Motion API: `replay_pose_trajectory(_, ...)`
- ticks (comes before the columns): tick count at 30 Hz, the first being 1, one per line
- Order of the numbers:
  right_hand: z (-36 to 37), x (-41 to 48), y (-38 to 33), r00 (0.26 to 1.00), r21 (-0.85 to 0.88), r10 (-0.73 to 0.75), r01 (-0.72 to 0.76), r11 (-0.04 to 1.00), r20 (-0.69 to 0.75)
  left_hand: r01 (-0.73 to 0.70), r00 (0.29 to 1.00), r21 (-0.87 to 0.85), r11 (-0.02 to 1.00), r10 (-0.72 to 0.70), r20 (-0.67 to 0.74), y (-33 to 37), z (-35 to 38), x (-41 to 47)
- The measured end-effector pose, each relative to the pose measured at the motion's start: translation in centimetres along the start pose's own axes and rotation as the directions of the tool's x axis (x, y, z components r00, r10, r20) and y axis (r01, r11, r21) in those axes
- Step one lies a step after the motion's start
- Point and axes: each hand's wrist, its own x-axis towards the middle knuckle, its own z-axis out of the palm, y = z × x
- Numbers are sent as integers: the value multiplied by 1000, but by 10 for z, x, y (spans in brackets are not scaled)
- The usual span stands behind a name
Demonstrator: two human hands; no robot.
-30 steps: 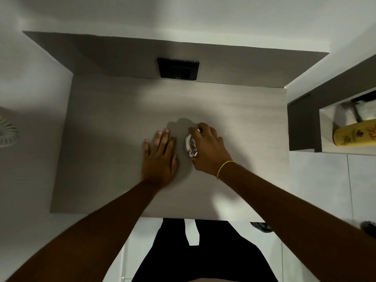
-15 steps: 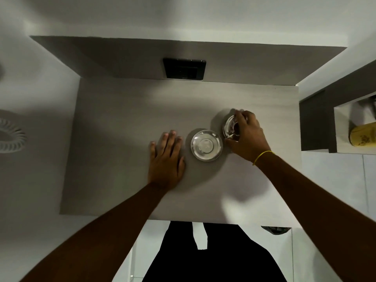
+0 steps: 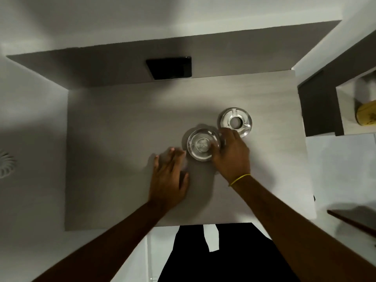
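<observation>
Two round clear glass ashtrays sit on a grey desk top (image 3: 114,139). The near ashtray (image 3: 200,143) lies at the middle. My right hand (image 3: 232,155) grips its right rim, fingers curled over the edge. The far ashtray (image 3: 235,121), with a notched rim and a round centre, lies free just behind and to the right of that hand. My left hand (image 3: 168,178) rests flat on the desk, fingers straight, its fingertips just left of the near ashtray and apart from it.
A black socket plate (image 3: 169,67) is set in the back panel. On the right, a dark shelf unit (image 3: 319,104) holds a yellow container (image 3: 366,115). White walls flank the desk. The desk's front edge is close to my body.
My right hand set the second ashtray down at the right rear, let it go, and came back left onto the near ashtray's rim. The left hand stayed flat on the desk.
</observation>
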Motion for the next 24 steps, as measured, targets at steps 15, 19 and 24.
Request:
replay_pose_trajectory(15,-79,-33,72,967,499,250,-199,844,-38,-751,603,-47,659,712,360,142,61,19)
replay_pose_trajectory(19,-117,-82,156,882,702,472,-323,635,-20,-882,424,10,472,783,455,137,64,58)
replay_pose_trajectory(24,-150,-162,264,669,736,726,-409,539,-160,-902,387,23,432,781,490,131,74,58)
